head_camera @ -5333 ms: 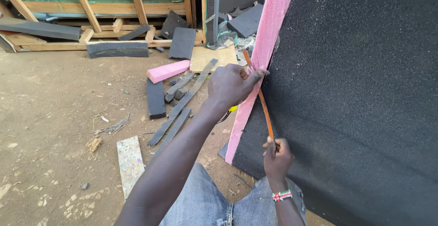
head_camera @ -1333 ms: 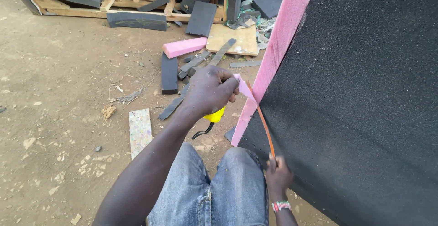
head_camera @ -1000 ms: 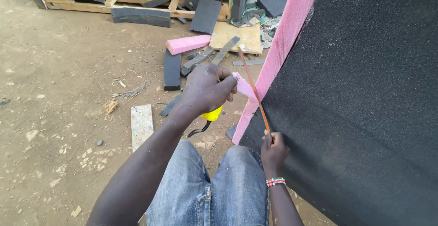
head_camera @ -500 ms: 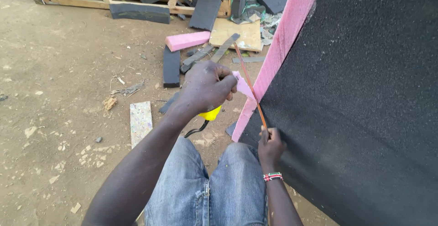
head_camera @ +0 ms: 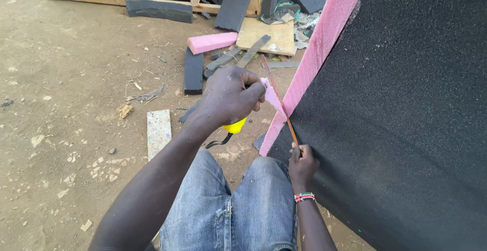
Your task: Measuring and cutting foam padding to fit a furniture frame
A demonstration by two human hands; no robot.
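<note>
The cutting step is under way: the right hand (head_camera: 303, 162) grips a thin blade (head_camera: 278, 101) running toward 12 o'clock along the pink foam (head_camera: 324, 43) edging the black slab (head_camera: 406, 109). The left hand (head_camera: 231, 96) pinches a loose pink strip (head_camera: 273, 98) at the blade's 9 o'clock. Next, I judge, a steady stroke with the strip kept taut.

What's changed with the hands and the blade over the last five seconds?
The right hand has slid the thin orange blade up the pink foam edge. The left hand now pinches a peeled pink sliver. Both grips, the black foam slab and floor offcuts are unchanged.
</note>
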